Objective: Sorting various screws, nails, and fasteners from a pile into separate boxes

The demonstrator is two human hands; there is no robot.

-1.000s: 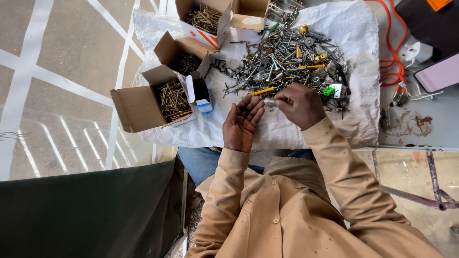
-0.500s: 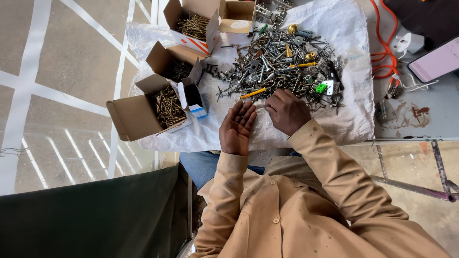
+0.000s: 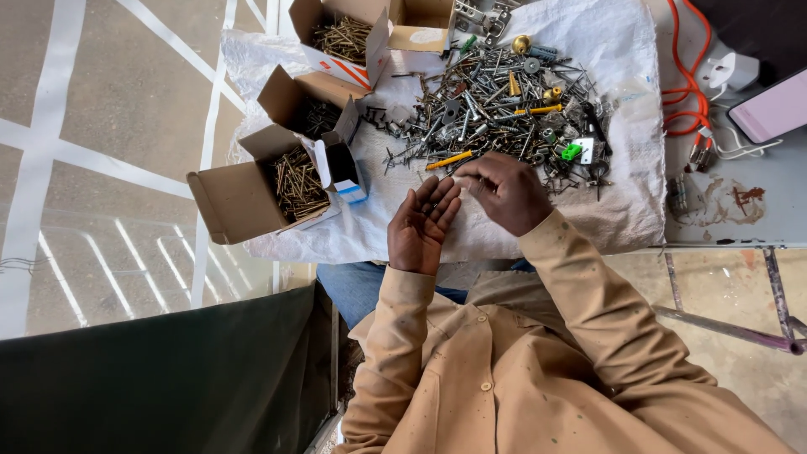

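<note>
Grey tabletop (image 3: 756,223) carries a white woven sack (image 3: 588,214) spread flat, and on the sack lies a heap of mixed screws (image 3: 496,97), with nails, plugs, a green clip and small brass pieces among them. At the heap's near edge lies a yellow plug (image 3: 448,160), its long axis running along the tabletop's near edge with the right end tipped slightly toward the far edge.

Left hand (image 3: 423,225) rests palm up on the sack near the tabletop's near edge, fingers (image 3: 444,195) loosely spread and pointing toward the heap; whether anything lies in the palm cannot be told. Right hand (image 3: 507,192) is just beside it, back upward, its thumb and forefinger pressed together at the heap's edge on something too small to make out.

Toward the left edge stand open cardboard boxes: a near box (image 3: 252,185) full of brass-coloured screws lying crosswise, a middle box (image 3: 307,105) with dark screws, and a far box (image 3: 345,34) with more brass ones. Over at the right edge lie an orange cable (image 3: 685,92), a white plug (image 3: 727,71) and a pink phone (image 3: 773,109).
</note>
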